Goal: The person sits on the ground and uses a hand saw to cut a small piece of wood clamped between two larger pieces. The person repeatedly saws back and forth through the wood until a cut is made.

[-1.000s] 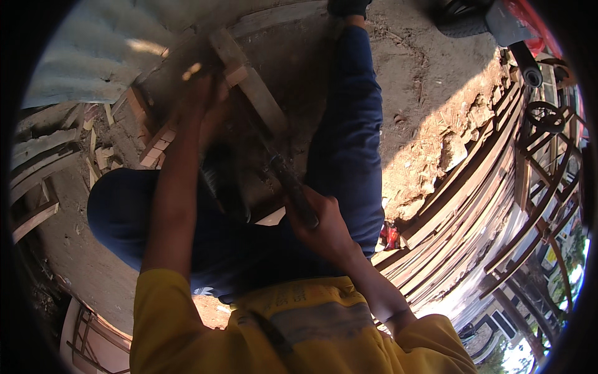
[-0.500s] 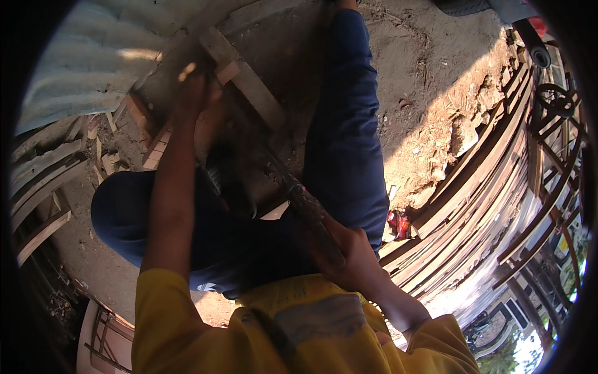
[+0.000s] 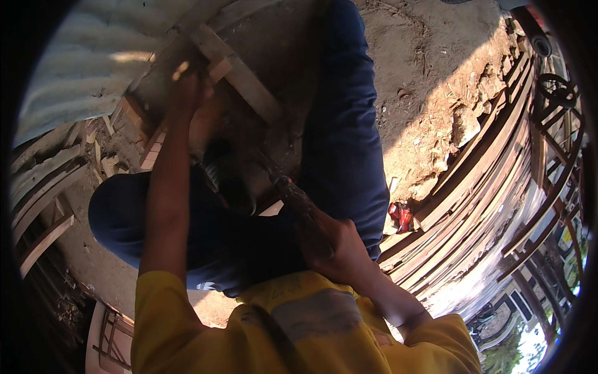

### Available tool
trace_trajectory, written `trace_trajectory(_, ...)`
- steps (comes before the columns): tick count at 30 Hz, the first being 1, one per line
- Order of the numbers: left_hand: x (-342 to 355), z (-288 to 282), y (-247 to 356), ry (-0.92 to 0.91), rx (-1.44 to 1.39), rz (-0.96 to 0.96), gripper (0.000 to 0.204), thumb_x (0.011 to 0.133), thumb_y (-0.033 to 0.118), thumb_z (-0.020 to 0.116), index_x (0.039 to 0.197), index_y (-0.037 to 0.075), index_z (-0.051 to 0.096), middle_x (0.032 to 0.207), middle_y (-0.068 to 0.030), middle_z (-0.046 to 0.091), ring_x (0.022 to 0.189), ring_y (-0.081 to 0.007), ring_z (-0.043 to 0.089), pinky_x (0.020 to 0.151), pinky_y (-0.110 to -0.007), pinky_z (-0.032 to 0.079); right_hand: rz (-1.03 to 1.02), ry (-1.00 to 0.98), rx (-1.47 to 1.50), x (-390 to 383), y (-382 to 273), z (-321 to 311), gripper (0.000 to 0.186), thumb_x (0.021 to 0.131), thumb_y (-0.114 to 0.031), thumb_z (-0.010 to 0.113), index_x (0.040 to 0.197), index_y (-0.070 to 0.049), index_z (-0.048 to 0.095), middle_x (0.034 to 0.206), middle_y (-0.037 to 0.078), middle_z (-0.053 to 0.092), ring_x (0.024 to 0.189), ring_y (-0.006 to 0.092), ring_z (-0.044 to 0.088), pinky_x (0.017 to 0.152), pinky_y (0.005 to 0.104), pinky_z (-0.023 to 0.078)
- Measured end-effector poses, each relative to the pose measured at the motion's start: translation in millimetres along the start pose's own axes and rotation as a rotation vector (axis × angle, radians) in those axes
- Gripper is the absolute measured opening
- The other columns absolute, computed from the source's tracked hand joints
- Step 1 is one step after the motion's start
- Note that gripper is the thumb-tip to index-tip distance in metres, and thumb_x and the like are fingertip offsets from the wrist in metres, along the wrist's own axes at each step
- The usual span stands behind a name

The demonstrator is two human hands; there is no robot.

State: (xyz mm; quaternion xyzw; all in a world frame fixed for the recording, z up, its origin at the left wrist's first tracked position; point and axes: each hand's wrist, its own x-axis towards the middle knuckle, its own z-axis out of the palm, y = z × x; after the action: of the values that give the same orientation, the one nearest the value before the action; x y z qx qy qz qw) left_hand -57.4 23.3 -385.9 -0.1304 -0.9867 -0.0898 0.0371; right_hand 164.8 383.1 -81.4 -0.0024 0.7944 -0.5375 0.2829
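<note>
My left hand (image 3: 192, 93) reaches to the wood at the upper left; its fingers are dim and blurred, so what they hold is unclear. My right hand (image 3: 330, 240) is closed around the back end of a long dark hand tool (image 3: 293, 199), which runs diagonally up toward my left hand; its far end is blurred. Beyond it lies a wooden board (image 3: 252, 93) with a small block (image 3: 221, 68) across it. A bundle of short wooden pieces (image 3: 153, 149) is beside my left forearm. My blue-trousered legs (image 3: 339, 137) surround the work.
A corrugated sheet (image 3: 78, 65) is at the upper left, above loose timber offcuts (image 3: 43, 187). Long stacked planks (image 3: 473, 199) run down the right, with a red object (image 3: 402, 218) at their edge and curved metal frames (image 3: 554, 187) beyond. Sunlight falls on broken ground (image 3: 461, 112).
My right hand and the tool moved down and right, then slightly back up and left. My left hand stays near the same wood. The whole view shifted a little.
</note>
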Motion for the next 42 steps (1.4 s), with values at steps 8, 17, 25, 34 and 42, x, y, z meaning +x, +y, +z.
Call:
trace_trajectory(8,2.3,-14.6,14.9,-0.021,-0.085,-0.023,0.049,0.069,0.03,0.076,0.107,0.003,0.059,0.093,-0.0193,0.067,0.089,-0.0384,0.065,0.076,-0.047,0.052,0.179,0.007,0.013,-17.1,-13.0,-2.7,0.035,0.08,-0.013,0.065,0.112,-0.002,0.058,0.085,0.024,0.064,0.077,0.0436,0.062,0.066,0.0467,0.053)
trace_trajectory(17,1.9,4.2,10.8,-0.178,-0.125,-0.172,0.047,0.071,0.033,0.076,0.102,0.002,0.06,0.093,-0.0214,0.067,0.091,-0.038,0.065,0.074,-0.048,0.052,0.06,0.076,-0.005,-18.6,-19.3,6.1,0.033,0.082,-0.006,0.064,0.114,0.001,0.059,0.066,0.018,0.062,0.062,0.0298,0.067,0.054,0.0349,0.048)
trace_trajectory(25,-2.3,-4.6,11.5,-0.113,-0.176,-0.111,0.042,0.077,0.023,0.068,0.112,0.003,0.054,0.098,-0.0211,0.064,0.093,-0.0392,0.062,0.08,-0.047,0.05,0.107,-0.03,-0.062,7.3,-23.8,15.2,0.043,0.077,-0.012,0.067,0.117,-0.002,0.056,0.086,0.025,0.064,0.076,0.0439,0.063,0.067,0.0483,0.052)
trace_trajectory(34,9.3,-17.0,21.3,-0.285,-0.177,-0.237,0.047,0.08,0.04,0.067,0.109,0.004,0.058,0.101,-0.0202,0.066,0.094,-0.0382,0.064,0.079,-0.048,0.051,0.013,0.066,-0.034,18.1,-18.3,14.8,0.022,0.084,-0.005,0.063,0.105,0.001,0.06,0.058,0.011,0.057,0.049,0.0107,0.056,0.048,0.0293,0.042)
trace_trajectory(42,4.3,0.0,7.0,-0.303,-0.116,-0.189,0.052,0.077,0.043,0.072,0.108,0.004,0.057,0.098,-0.0185,0.066,0.092,-0.0383,0.064,0.078,-0.048,0.052,0.111,0.066,-0.022,-11.7,-32.0,-0.7,0.011,0.086,-0.007,0.063,0.093,0.0,0.06,0.057,0.01,0.056,0.048,0.0081,0.049,0.046,0.0296,0.039)
